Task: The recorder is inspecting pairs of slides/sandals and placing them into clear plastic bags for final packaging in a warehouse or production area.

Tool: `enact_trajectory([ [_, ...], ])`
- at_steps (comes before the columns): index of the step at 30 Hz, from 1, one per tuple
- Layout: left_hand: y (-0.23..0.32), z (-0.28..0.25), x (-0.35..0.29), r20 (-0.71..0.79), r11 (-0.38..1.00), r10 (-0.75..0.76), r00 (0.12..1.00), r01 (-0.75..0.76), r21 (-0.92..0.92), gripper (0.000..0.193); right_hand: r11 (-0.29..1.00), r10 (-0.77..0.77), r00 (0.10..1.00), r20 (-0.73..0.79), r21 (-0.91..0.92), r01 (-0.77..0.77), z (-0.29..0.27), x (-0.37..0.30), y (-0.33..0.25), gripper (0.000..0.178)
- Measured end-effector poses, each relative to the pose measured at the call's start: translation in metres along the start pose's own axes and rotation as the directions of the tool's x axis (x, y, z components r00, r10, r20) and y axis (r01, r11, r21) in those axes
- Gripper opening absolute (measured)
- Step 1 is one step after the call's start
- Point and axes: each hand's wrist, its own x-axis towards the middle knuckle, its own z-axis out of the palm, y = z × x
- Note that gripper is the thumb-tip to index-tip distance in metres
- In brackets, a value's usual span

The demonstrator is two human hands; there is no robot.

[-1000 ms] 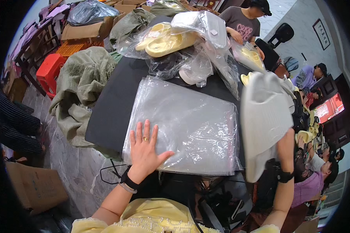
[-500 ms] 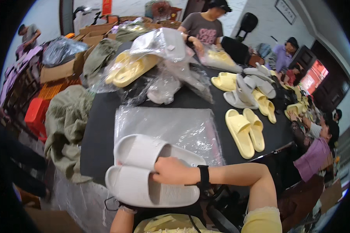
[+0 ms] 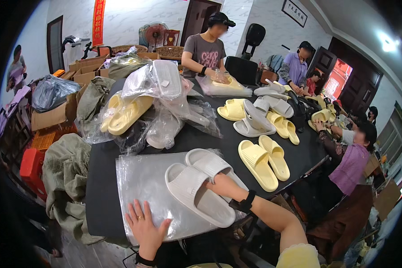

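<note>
A pair of light grey slide slippers [image 3: 183,179] is held over a stack of clear plastic bags [image 3: 136,183] at the front of the table. My right hand [image 3: 219,185] reaches in at the straps and grips the pair; its fingertips are hidden by the slippers. Flat on the near left part of the bags, my left hand [image 3: 146,227] has its fingers spread and holds nothing. To the right lies a pair of pale yellow slippers [image 3: 259,166], not touched by me.
Bagged slippers [image 3: 138,114] are heaped at the far left of the black table [image 3: 103,172]. More loose yellow and grey slippers [image 3: 254,123] lie at the far right. Across the table a person [image 3: 207,51] handles a bagged yellow pair. Green sacks [image 3: 67,178] stand left.
My left hand has come out from under the slippers and now lies spread on the bags. The grey pair has moved right and away from me in my right hand. The view has shifted.
</note>
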Motion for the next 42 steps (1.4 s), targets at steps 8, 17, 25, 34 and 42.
enact_trajectory([
  [8,0.003,-0.001,0.001,0.004,1.0,0.002,1.0,-0.002,0.007,0.087,0.999,-0.001,1.0,0.013,0.035,0.001,-0.01,-0.006,-0.009,0.05],
  [17,0.001,0.001,0.0,0.011,1.0,-0.001,1.0,0.001,0.015,0.086,0.999,0.035,0.999,0.037,0.024,-0.036,-0.011,-0.004,-0.011,0.051],
  [25,0.001,0.0,-0.001,-0.009,1.0,0.001,1.0,-0.001,0.011,0.084,0.998,0.066,0.992,0.105,0.017,-0.068,-0.009,-0.001,-0.007,0.052],
  [34,0.001,-0.001,0.001,0.022,1.0,-0.007,1.0,0.007,-0.001,0.087,0.998,-0.037,0.999,-0.036,0.045,0.039,-0.001,0.0,0.001,0.049],
  [42,0.002,0.0,0.001,0.002,1.0,-0.008,1.0,0.008,0.01,0.085,0.999,-0.03,0.999,-0.023,0.041,0.031,-0.004,-0.002,-0.003,0.048],
])
